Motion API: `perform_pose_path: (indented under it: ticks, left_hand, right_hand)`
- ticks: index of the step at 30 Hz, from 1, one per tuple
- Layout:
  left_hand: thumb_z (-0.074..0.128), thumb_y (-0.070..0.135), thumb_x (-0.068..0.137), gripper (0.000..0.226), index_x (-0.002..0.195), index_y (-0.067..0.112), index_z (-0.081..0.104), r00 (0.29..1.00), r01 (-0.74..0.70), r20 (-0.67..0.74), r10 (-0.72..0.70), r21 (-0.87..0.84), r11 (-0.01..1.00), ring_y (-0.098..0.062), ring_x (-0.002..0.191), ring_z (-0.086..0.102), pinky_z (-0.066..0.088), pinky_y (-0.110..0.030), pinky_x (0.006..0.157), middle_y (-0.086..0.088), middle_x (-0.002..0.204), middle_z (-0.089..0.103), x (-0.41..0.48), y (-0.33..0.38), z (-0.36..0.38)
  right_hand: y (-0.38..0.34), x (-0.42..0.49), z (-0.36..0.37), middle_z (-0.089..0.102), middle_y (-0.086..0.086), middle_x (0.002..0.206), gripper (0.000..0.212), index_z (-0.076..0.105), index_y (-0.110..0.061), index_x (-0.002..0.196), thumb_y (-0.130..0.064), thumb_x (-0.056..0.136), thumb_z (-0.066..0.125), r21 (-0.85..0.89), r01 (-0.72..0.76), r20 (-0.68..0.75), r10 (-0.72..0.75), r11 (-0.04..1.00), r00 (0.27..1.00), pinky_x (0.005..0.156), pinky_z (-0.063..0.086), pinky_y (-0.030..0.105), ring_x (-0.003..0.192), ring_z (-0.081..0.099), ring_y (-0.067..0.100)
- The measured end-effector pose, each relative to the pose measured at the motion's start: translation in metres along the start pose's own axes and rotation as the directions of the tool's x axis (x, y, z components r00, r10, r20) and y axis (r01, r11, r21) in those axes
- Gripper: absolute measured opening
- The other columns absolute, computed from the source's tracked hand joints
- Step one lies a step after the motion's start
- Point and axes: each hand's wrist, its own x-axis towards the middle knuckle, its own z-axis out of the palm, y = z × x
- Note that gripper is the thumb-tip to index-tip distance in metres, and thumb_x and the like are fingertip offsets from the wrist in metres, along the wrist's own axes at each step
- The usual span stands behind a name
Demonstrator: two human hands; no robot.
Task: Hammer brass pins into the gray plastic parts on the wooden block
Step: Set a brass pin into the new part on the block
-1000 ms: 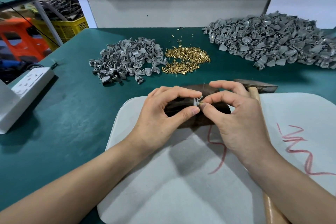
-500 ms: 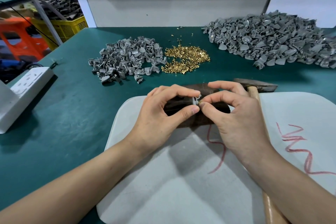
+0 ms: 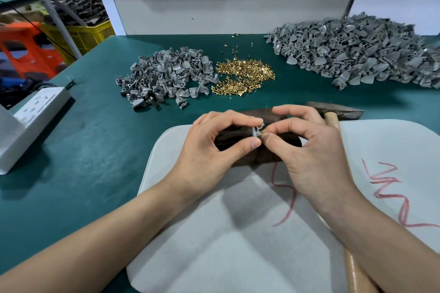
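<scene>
Pinching curved gray plastic part point(image 3: 256, 131) against tiny brass pin point(image 3: 261, 134)

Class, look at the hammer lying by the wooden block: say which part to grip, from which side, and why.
Best grip the hammer by its wooden handle, near the end, coming from above with the right hand. The handle lies flat, running toward the person under the right forearm, the metal head farthest away.

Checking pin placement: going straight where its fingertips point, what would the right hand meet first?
The gray plastic part pinched by the left hand, apparently touching the brass pin the right hand pinches.
</scene>
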Motion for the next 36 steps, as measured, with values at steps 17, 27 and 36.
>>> perform_pose_path:
  ticks: [17, 27, 36]
  left_hand:
    - [0.069, 0.040, 0.077, 0.022, 0.099, 0.035, 0.067, 1.000, 0.005, 0.016, -0.004, -0.043, 0.999, -0.020, 0.100, 0.062, 0.043, -0.053, 0.096, 0.017, 0.098, 0.069, 0.0008, -0.0013, 0.0001]
    - [0.072, 0.037, 0.076, 0.021, 0.096, 0.035, 0.067, 1.000, 0.015, 0.020, -0.014, -0.057, 0.998, -0.018, 0.097, 0.063, 0.043, -0.053, 0.095, 0.016, 0.094, 0.070, 0.0023, -0.0011, -0.0012]
    - [0.070, 0.037, 0.078, 0.018, 0.096, 0.034, 0.068, 1.000, 0.013, 0.005, -0.012, -0.095, 0.995, -0.022, 0.100, 0.063, 0.044, -0.054, 0.095, 0.011, 0.098, 0.070, 0.0008, -0.0037, 0.0007]
  right_hand:
    - [-0.0013, -0.0006, -0.0003, 0.060, -0.009, 0.108, 0.023, 0.067, -0.033, 0.066, -0.013, 0.076, 0.074, -0.007, 0.019, 0.013, -0.019, 1.000, 1.000, 0.073, 0.018, -0.010, 0.090, 0.028, -0.035]
    - [-0.0013, 0.0013, 0.0003, 0.060, -0.006, 0.110, 0.023, 0.067, -0.032, 0.067, -0.012, 0.076, 0.074, -0.024, 0.061, 0.014, -0.060, 0.998, 0.998, 0.074, 0.018, -0.010, 0.092, 0.031, -0.033]
    - [-0.0064, -0.0014, 0.0000, 0.062, -0.001, 0.106, 0.023, 0.070, -0.027, 0.070, -0.005, 0.076, 0.072, 0.083, -0.018, 0.007, 0.018, 0.996, 1.000, 0.071, 0.023, -0.010, 0.085, 0.033, -0.036]
